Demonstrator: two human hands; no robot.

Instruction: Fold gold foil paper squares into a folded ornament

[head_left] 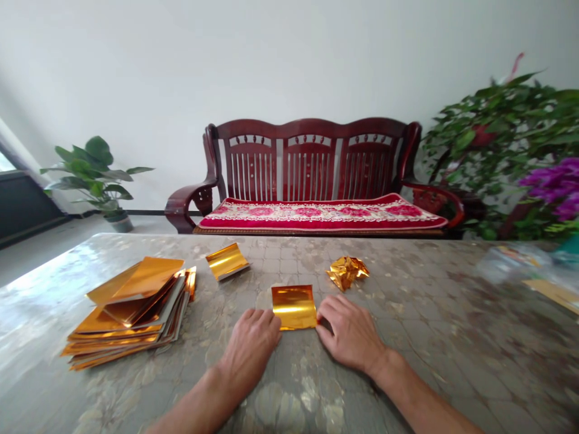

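A small sheet of shiny gold foil paper (294, 307) lies on the table between my hands, its near edge curling up. My left hand (257, 330) grips its near left corner with the fingers closed. On the opposite side, my right hand (347, 328) pinches the near right corner between thumb and fingers. Behind the sheet to the left sits a second curled gold sheet (227, 261). A crumpled or folded gold foil piece (347, 272) rests beyond my right hand. To the far left is an uneven stack of gold foil paper (131, 313) with grey undersides.
The table (434, 361) has a patterned, glossy cover. At its right edge lie a clear plastic bag (515, 263) and a tan flat piece (552, 294). Past the far edge stands a dark red wooden bench (312, 160), with potted plants (97, 175) on either side.
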